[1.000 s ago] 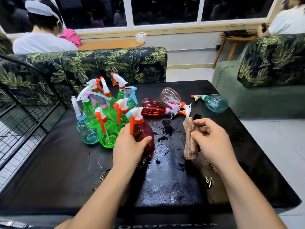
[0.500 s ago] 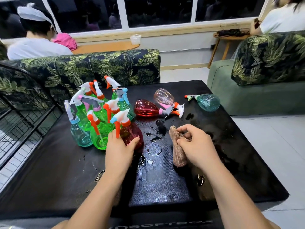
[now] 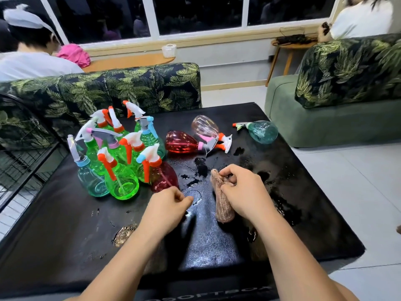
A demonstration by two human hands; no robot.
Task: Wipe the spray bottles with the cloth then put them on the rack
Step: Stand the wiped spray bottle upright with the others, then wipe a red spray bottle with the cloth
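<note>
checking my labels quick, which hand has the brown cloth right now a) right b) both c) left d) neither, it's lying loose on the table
a: the right hand grips the rolled brown cloth, while the left hand sits apart from it, by the upright red bottle.

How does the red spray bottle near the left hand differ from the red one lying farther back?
The near red bottle stands upright; the far red bottle lies on its side. The near one has a white head with an orange trigger; the far one has a grey head with a pink collar. Both are see-through red, on the black mat.
</note>
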